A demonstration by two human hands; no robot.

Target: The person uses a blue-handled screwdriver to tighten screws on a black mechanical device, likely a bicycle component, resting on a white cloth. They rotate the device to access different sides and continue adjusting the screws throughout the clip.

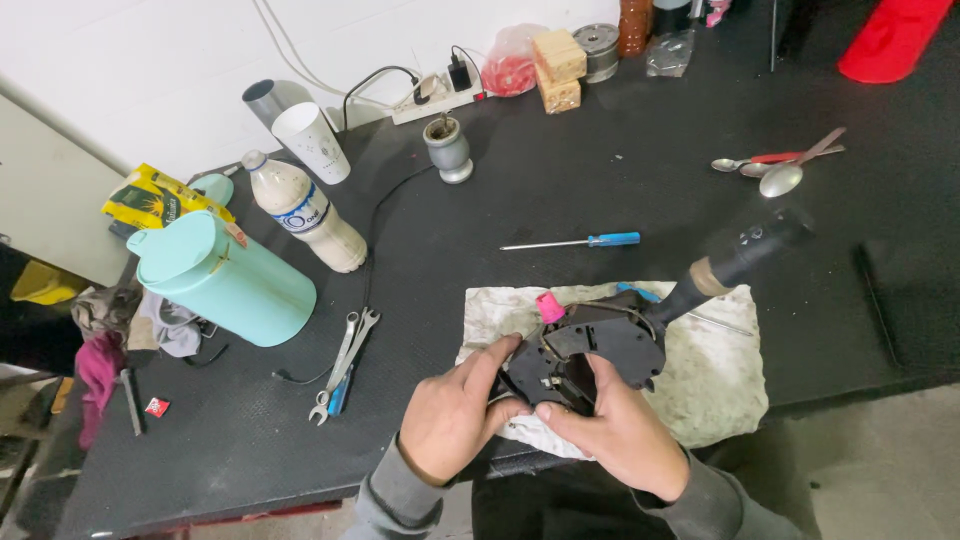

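Left hand (455,415) and right hand (622,435) both gripping a black stalk-switch assembly (610,345) at lower centre, over a dirty rag (715,375) on the dark worktop (600,200), blue-handled screwdriver (575,242) just above

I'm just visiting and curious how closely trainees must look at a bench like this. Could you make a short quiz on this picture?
1. True or false: both hands, left hand and right hand, are on the black switch assembly lying on the white rag.
2. Which tool lies alone on the black table beyond the rag? A) blue-handled screwdriver B) hammer C) pliers
3. Fill in: the turquoise jug lies on its ____ beside the plastic bottle.

Key: 1 true; 2 A; 3 side.
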